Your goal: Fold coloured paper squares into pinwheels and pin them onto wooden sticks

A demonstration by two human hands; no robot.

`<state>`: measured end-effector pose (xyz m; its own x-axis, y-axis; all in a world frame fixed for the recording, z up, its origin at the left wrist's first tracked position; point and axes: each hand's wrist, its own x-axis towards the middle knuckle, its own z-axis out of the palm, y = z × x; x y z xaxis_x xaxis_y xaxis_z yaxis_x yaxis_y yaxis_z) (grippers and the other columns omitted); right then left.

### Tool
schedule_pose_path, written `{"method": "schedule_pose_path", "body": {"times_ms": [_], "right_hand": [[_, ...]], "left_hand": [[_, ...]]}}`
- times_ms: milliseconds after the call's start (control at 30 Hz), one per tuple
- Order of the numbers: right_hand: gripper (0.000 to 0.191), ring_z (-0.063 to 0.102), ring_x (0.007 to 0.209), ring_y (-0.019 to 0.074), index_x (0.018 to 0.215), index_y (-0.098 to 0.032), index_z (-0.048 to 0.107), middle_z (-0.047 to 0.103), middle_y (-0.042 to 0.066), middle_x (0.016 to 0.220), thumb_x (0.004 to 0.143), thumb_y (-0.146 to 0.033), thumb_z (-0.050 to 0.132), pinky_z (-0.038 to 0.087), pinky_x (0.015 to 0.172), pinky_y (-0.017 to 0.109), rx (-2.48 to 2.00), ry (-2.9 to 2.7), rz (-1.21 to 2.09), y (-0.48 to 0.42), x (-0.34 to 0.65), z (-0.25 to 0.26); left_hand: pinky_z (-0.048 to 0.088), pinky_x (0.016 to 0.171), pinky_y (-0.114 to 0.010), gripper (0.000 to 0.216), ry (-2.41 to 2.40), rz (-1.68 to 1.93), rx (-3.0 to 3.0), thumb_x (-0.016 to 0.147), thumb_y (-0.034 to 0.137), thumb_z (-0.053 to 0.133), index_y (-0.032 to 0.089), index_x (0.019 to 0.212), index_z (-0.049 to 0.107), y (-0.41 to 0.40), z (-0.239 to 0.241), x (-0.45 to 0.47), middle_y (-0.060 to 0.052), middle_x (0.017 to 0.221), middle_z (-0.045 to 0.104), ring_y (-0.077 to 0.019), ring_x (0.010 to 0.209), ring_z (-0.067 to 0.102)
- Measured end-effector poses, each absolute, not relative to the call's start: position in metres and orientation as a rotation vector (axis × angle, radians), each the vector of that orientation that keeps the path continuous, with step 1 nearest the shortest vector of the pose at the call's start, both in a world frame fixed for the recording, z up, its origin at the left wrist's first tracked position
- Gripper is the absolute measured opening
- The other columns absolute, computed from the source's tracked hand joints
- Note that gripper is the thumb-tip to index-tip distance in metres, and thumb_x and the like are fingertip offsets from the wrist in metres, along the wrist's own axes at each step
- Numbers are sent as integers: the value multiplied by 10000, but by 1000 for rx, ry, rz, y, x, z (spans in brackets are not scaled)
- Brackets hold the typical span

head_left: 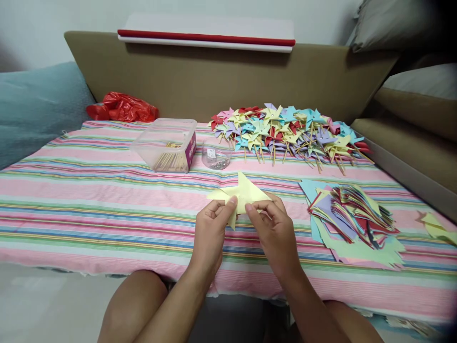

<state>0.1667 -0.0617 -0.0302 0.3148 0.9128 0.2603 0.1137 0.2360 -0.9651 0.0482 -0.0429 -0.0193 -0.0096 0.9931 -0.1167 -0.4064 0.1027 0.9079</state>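
Both hands hold a pale yellow cut paper square (241,192) just above the striped cloth, near its front edge. My left hand (211,227) pinches the paper's left side between thumb and fingers. My right hand (272,227) grips its right side, with the thumb pressing a flap toward the middle. Pointed corners of the paper stick up and out to the left.
A stack of cut coloured paper squares (352,219) lies to the right. A heap of finished paper pinwheels on sticks (285,129) sits at the back. A clear box of wooden sticks (167,145) and a small clear cup of pins (216,157) stand at the back left. A red plastic bag (123,107) lies beyond them.
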Motion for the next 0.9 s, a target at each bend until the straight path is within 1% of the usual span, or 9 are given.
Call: {"method": "schedule_pose_path", "body": {"times_ms": [133,300,467,667,800,900], "right_hand": [[165,620,1100,229,777,-204,689,561,75,1167,847,-352,706,577,844,336,-1227,-1091,701,-62,165,-30],[161,620,1112,260,761,-203,680,573,87,1150,821,-344,730,573,839,378,-1249,-1093,666,-62,164,-31],[155,614,1108,261,762,-210,677,579,87,1118,829,-341,724,566,824,378,-1253,-1099,628,-62,164,-31],[175,623,1056,243,758,-206,654,575,76,1096,833,-349,722,551,794,358,-1256,-1078,614,-61,163,-33],[180,622,1038,240,750,-205,655,575,75,1087,829,-352,722,541,785,354,-1255,-1079,612,-62,163,-31],[186,616,1035,239,744,-207,653,579,75,1073,833,-357,717,535,786,350,-1273,-1092,599,-62,162,-30]], "left_hand": [[393,620,-211,294,983,1330,831,788,372,795,149,681,635,-44,-19,50,18,637,599,-91,619,486],[372,601,-214,293,1013,1337,880,779,382,800,148,683,653,-46,-19,51,27,615,575,-89,601,469],[402,624,-226,289,1031,1335,907,758,402,813,151,689,688,-47,-18,52,10,635,626,-106,622,513],[453,658,-239,248,1013,1338,926,739,379,835,151,726,740,-48,-17,53,-24,687,688,-139,682,597],[462,669,-245,250,1007,1330,962,766,393,813,152,750,747,-47,-18,53,-30,681,686,-155,706,613],[454,670,-239,267,1010,1328,979,780,398,799,154,721,708,-47,-18,53,-20,682,668,-146,703,594]]}}
